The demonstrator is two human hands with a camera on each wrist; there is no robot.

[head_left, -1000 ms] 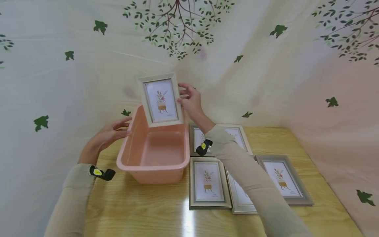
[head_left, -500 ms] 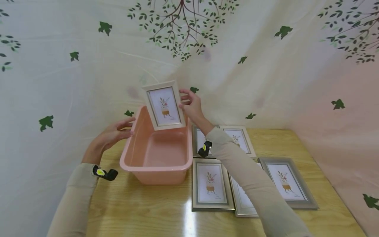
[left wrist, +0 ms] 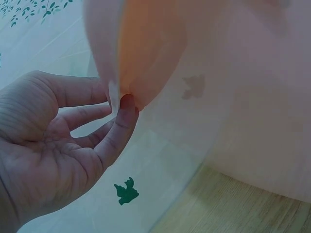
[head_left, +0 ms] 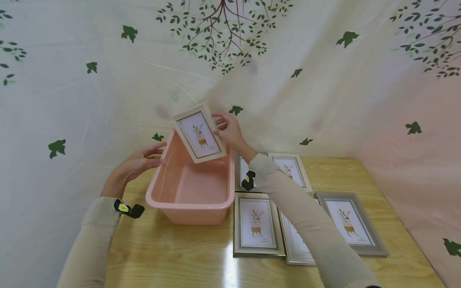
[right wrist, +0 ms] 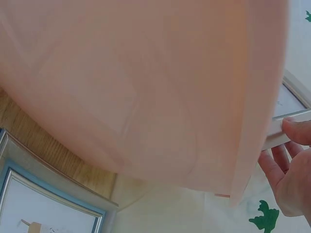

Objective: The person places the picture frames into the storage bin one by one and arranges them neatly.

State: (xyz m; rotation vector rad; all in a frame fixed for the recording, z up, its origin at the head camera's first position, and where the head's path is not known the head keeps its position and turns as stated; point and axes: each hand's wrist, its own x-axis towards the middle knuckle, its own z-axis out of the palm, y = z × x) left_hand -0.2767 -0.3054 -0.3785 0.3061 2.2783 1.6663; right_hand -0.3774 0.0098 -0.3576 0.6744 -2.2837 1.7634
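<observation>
A cream picture frame [head_left: 221,154], with a potted-plant print inside, hangs tilted over the back of the pink plastic basin [head_left: 191,206]. My right hand [head_left: 232,134] pinches its right edge, with the thumb [right wrist: 296,130] on the front and the fingers behind. At the basin's left side, my left hand [head_left: 138,162] holds the rim between thumb and fingers. The left wrist view shows one fingertip tucked under the basin's lip [left wrist: 114,92]. In the right wrist view the basin's wall hides most of the held frame.
Right of the basin, several picture frames lie face up on the wooden table [head_left: 173,256], among them a silver one [head_left: 235,244] and a grey one [head_left: 376,236]. My right forearm covers part of them. A leaf-patterned cloth [head_left: 144,92] hangs behind.
The cream picture frame has come down toward the basin and leans further to the left, its lower edge dipping below the back rim. My left hand stays at the basin's rim.
</observation>
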